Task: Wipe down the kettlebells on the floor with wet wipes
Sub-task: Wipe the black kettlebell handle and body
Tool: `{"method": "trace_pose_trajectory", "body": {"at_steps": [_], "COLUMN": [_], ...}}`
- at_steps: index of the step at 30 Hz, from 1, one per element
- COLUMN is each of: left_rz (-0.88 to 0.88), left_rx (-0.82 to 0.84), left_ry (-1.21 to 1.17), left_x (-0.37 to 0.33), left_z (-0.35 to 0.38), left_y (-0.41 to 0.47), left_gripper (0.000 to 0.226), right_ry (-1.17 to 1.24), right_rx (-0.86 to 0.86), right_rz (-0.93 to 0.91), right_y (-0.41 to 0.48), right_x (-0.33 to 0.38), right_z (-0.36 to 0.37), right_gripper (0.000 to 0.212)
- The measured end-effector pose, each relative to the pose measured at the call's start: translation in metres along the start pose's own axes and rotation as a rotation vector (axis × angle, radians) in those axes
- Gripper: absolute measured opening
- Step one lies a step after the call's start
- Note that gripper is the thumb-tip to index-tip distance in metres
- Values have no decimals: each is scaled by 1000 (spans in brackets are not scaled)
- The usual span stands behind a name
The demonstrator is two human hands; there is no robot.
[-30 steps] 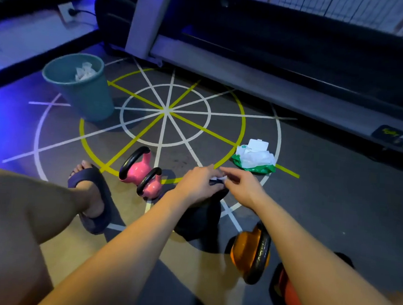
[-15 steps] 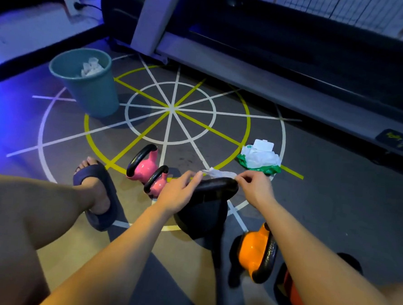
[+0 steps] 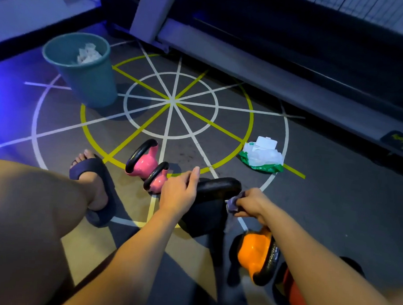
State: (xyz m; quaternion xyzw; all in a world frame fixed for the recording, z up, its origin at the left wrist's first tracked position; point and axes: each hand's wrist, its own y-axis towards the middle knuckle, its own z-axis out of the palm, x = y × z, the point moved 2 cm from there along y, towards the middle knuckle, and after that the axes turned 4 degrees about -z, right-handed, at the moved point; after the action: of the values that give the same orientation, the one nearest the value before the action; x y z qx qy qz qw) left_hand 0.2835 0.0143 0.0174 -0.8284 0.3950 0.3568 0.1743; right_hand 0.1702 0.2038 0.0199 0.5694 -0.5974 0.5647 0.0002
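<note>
A big black kettlebell (image 3: 212, 212) stands on the floor in front of me. My left hand (image 3: 178, 194) grips the left end of its handle. My right hand (image 3: 251, 202) pinches a crumpled wet wipe (image 3: 232, 205) against the handle's right end. Two pink kettlebells (image 3: 147, 166) sit just left of my left hand. An orange kettlebell (image 3: 255, 253) lies below my right forearm, and a red-orange one (image 3: 293, 292) is partly hidden under that arm. The open wet wipe pack (image 3: 262, 156), green and white, lies on the floor to the right.
A teal bin (image 3: 87, 74) holding used wipes stands at the back left. A treadmill base (image 3: 260, 64) runs across the back. My left foot in a dark sandal (image 3: 94, 183) is planted left of the pink kettlebells. Taped circle lines mark the floor.
My right hand has carried the wipe from the top of the black handle down to its right end. My left hand closed round the left end of the handle.
</note>
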Motion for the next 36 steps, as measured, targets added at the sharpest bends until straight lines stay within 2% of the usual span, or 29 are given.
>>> {"method": "trace_pose_trajectory", "body": {"at_steps": [4,6,9,11,13,15,16,18,20,21,23,26,29,32,34,36], "left_rz": [-1,8,90,234,467,581,515,166,-190,-255,-281,-447,-691,-796,-777,-736], "left_rx": [5,-47,-267,-409,-347,-68,75,237,266,271,335,438,356,166,107,76], "left_ry": [45,29,117,175,183,235,244,75,-203,-276,-381,-711,-982,-974,-929,-915], "left_x": [-3,-8,-11,-17,-26,-35,-37,-35,-28,-24,-23,-30,-36,-31,-27,-23], "left_z": [1,-1,-1,-1,5,14,19,25,31,36,45,57,66,69,70,75], "left_y": [-1,-3,-18,-36,-53,-66,-73,-80,-82,-80,-77,-81,-81,-74,-69,-65], "left_gripper": [43,30,29,23,18,16,14,15,26,32,36,18,9,15,16,19], "right_ry": [36,65,118,122,96,101,100,70,35,26,1,-37,-171,-448,-522,-530], "right_rx": [0,-18,-31,-63,-121,-123,-102,-76,-87,-84,-62,-56,-127,-180,-216,-239], "right_rz": [-84,-120,-130,-152,-186,-193,-195,-198,-198,-196,-186,-203,-245,-284,-300,-336], "right_y": [-13,-22,-39,-46,-48,-51,-53,-55,-57,-58,-59,-59,-54,-47,-42,-37], "right_x": [6,11,17,18,18,17,17,17,19,19,18,15,11,7,6,8], "right_z": [-3,-5,-7,-7,-8,-8,-7,-5,-4,-3,-1,1,-7,-13,-16,-19], "right_gripper": [7,10,11,9,10,13,15,18,18,18,17,14,13,21,27,46]}}
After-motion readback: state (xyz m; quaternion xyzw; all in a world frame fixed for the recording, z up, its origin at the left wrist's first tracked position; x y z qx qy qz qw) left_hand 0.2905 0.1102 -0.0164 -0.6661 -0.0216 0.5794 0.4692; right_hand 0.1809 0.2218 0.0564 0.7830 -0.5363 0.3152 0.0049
